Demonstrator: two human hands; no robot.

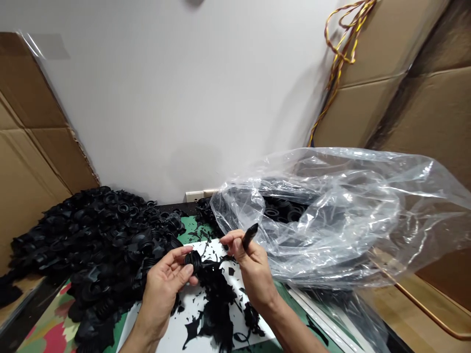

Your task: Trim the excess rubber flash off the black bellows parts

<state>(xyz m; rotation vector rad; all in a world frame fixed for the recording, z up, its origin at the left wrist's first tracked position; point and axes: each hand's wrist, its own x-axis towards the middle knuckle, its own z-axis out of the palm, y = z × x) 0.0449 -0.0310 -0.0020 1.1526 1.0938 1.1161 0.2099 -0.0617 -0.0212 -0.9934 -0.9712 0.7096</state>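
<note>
My left hand [162, 289] grips a black ribbed rubber bellows boot [193, 261] between fingers and thumb. My right hand [252, 264] is close beside it, its fingers closed on a short black tool handle [250, 236] that sticks up past the knuckles. The tool's working end is hidden in my fingers. Under both hands lies a white board [176, 318], strewn with black rubber trimmings [217, 304]. A large heap of similar ribbed rubber parts [103, 245] rises just left of my left hand.
A crumpled clear plastic bag [331, 211] holding more black rubber parts lies to the right. Green and patterned surfaces edge the board. Cardboard sheets [405, 98] line both sides, below a white wall [184, 98] with a wall socket [195, 196] and hanging yellow-red wires [342, 54].
</note>
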